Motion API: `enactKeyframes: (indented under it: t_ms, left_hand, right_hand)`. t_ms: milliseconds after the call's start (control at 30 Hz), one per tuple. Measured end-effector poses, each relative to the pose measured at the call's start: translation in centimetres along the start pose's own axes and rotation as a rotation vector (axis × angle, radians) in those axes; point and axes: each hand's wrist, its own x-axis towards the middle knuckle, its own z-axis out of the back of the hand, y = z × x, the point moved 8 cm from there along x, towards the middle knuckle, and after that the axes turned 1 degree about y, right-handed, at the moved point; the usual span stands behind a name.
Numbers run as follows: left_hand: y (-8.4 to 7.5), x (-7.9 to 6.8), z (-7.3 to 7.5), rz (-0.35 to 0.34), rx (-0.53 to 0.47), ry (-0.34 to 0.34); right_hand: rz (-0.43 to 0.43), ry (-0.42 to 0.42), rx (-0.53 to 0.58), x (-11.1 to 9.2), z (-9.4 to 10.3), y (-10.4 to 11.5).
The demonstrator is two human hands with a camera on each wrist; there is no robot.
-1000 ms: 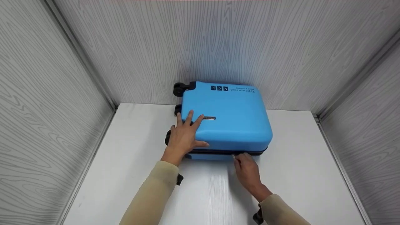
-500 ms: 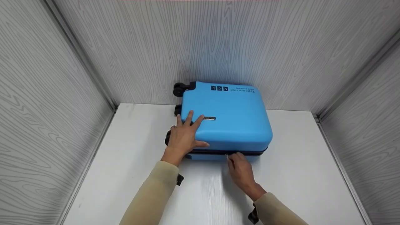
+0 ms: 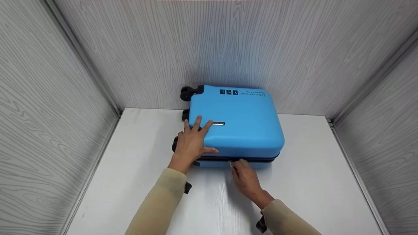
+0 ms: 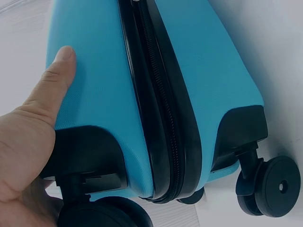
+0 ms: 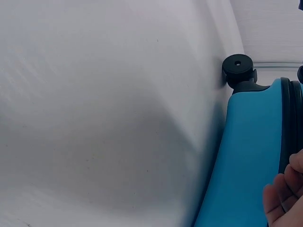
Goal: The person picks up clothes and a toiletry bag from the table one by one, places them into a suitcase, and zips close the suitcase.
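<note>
- Blue hard-shell suitcase [image 3: 245, 112], head view: it lies on its broad side on the white tabletop [image 3: 303, 156], just toward three o'clock of the middle, with its black caster wheels [image 3: 187, 94] pointing toward nine. Lying this way, it presents its zipper seam [image 3: 215, 159] to the person at six o'clock.
- The left hand [image 3: 191, 140] rests on the case's eight-o'clock corner with fingers and thumb spread wide, pinching nothing; it probably steadies the shell against sliding.
- At six o'clock, the right hand [image 3: 245, 178] has its fingers curled in a narrow pinch on a small metal zipper pull [image 3: 230, 164]; that hold presumably gives control along the seam.
- Inverted lettering [image 3: 253, 94] at one o'clock on the lid reads "Type are cool"; a smaller line beside it is illegible. Three square pictograms [image 3: 229, 92] sit near eleven, and a metal nameplate [image 3: 218, 123] near eight is too small to read.
- Left wrist view: the thumb [image 4: 59, 80] lies extended along the blue shell at ten o'clock, beside a black corner guard [image 4: 90, 153]; the seam's teeth run from twelve to six.
- Right wrist view: bent fingers [image 5: 272, 203] meet the seam at four o'clock; the frame edge crops the hand, so from here I cannot tell what they pinch.
</note>
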Motion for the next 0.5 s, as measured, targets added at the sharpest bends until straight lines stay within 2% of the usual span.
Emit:
enactKeyframes:
  t_ms: [100,500]
  left_hand:
    - [0.0,0.0,0.1,-0.004,-0.009,0.002]
    - [-0.1,-0.1,0.2,-0.006,0.011,-0.022]
  right_hand:
    - [0.028,0.002,-0.002,0.2,-0.2,0.4]
    - [0.049,0.068,0.004,0.4,-0.9,1.2]
